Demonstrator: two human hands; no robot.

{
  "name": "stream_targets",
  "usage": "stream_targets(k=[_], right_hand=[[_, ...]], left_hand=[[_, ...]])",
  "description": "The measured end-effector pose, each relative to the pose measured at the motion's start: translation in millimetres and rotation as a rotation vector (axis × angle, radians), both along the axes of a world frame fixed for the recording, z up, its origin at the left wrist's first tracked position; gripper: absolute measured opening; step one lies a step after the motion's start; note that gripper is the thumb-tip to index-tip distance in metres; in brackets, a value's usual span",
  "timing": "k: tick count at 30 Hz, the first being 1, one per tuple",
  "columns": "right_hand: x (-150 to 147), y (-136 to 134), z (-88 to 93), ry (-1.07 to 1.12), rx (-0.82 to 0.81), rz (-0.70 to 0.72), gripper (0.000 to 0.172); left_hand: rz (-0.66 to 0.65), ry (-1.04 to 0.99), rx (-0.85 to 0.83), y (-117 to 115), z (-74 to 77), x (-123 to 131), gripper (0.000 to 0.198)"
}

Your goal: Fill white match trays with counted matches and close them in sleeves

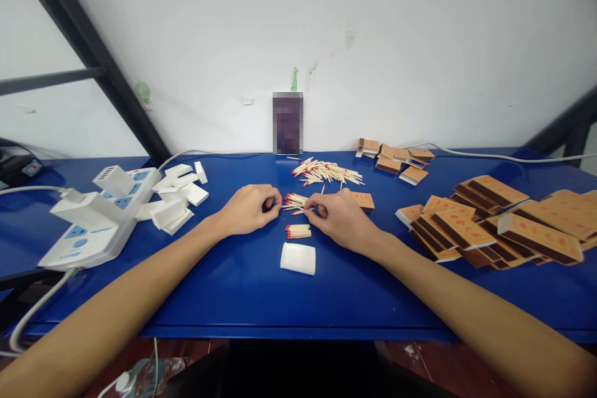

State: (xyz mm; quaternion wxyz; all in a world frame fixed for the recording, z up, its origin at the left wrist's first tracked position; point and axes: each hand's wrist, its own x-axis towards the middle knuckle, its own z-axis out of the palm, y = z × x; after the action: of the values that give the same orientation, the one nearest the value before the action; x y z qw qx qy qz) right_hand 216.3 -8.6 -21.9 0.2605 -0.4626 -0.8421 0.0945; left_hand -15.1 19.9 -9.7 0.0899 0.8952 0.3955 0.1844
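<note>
My left hand [254, 208] is curled, its thumb and forefinger pinched together at the red-headed end of a small group of matches [295, 200]. Whatever is between those fingertips is too small to make out. At the wooden ends of the same group, my right hand [342, 217] closes its thumb and forefinger on matches. A neat bundle of matches [298, 232] lies just nearer to me, red heads to the left. Below it rests a white matchbox tray [297, 259]. Partly behind my right hand is an orange matchbox [364, 201]. A loose heap of matches [326, 172] lies beyond both hands.
Many orange matchboxes [461, 230] are piled at the right, with smaller orange box pieces [394, 157] farther back. White trays [175, 196] lie at the left beside a power strip [100, 224] with plugs. A dark pixelated rectangle [288, 123] stands against the wall.
</note>
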Motion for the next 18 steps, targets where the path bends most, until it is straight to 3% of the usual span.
stream_targets(k=[9, 18], right_hand=[[1.3, -0.3, 1.2, 0.007, -0.06, -0.039, 0.011], [-0.5, -2.9, 1.2, -0.01, -0.004, 0.056, 0.009]], left_hand=[[-0.019, -0.009, -0.043, -5.4, 2.2, 4.5, 0.008], [-0.031, -0.018, 0.03, -8.0, 0.6, 8.4, 0.012]])
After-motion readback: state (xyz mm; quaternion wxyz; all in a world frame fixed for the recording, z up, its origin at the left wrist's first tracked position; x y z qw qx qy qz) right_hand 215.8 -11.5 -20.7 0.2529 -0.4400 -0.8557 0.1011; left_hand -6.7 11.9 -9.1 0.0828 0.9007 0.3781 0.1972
